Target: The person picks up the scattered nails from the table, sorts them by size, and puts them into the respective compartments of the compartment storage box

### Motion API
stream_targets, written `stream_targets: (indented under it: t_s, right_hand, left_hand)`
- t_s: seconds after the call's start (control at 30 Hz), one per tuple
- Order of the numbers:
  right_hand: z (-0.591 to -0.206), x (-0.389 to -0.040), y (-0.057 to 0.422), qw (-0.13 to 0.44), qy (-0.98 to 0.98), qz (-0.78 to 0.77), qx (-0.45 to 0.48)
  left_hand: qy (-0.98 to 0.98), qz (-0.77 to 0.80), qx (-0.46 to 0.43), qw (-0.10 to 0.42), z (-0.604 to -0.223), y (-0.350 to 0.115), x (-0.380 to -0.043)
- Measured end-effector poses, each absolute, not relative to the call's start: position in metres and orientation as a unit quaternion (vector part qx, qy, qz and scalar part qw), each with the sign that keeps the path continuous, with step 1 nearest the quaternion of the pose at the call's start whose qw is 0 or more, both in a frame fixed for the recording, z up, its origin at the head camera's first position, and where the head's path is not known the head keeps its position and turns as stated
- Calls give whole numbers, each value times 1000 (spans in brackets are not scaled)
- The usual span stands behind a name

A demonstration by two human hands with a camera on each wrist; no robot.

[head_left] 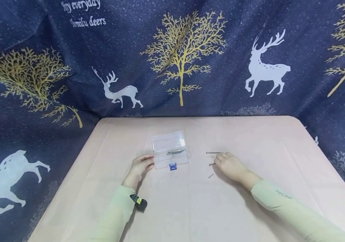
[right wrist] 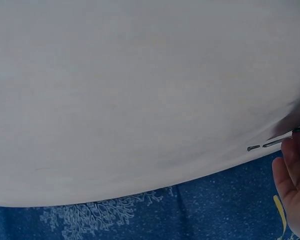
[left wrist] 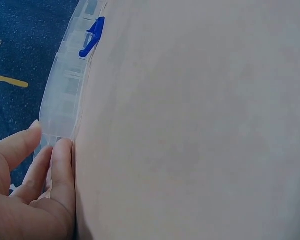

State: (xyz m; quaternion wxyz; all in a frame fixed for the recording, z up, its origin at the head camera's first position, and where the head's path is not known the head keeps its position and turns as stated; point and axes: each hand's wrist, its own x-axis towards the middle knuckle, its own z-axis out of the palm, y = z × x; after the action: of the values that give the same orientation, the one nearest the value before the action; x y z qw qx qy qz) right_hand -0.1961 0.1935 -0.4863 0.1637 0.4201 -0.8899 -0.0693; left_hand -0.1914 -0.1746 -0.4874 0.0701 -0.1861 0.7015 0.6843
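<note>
A clear plastic box (head_left: 160, 163) with a blue latch (head_left: 173, 166) lies on the table, its lid (head_left: 168, 142) raised at the back. Several long silvery nails (head_left: 176, 152) lie inside. My left hand (head_left: 140, 168) grips the box's left end, thumb and fingers against the wall in the left wrist view. To the right of the box, my right hand (head_left: 230, 167) is down among loose nails, fingertips bent toward the table. A long nail (head_left: 212, 153) runs up to its fingers, and a short nail (head_left: 210, 175) lies nearer me. Whether the fingers pinch a nail I cannot tell.
A pale pink cloth covers the table (head_left: 190, 208). Behind it hangs a dark blue curtain (head_left: 220, 84) printed with deer and golden trees. A black strap device (head_left: 140, 203) sits on the left wrist, over a pale green sleeve.
</note>
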Motion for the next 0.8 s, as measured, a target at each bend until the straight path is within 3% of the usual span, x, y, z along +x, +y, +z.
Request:
stream_targets:
  t_s: [0.33, 0.8]
  right_hand:
    - [-482, -196, 195, 172, -882, -48, 436]
    - [-472, -197, 194, 242, -878, 24, 413]
  left_hand:
    - [699, 689, -180, 65, -486, -174, -191]
    - [697, 694, -170, 61, -488, -177, -188]
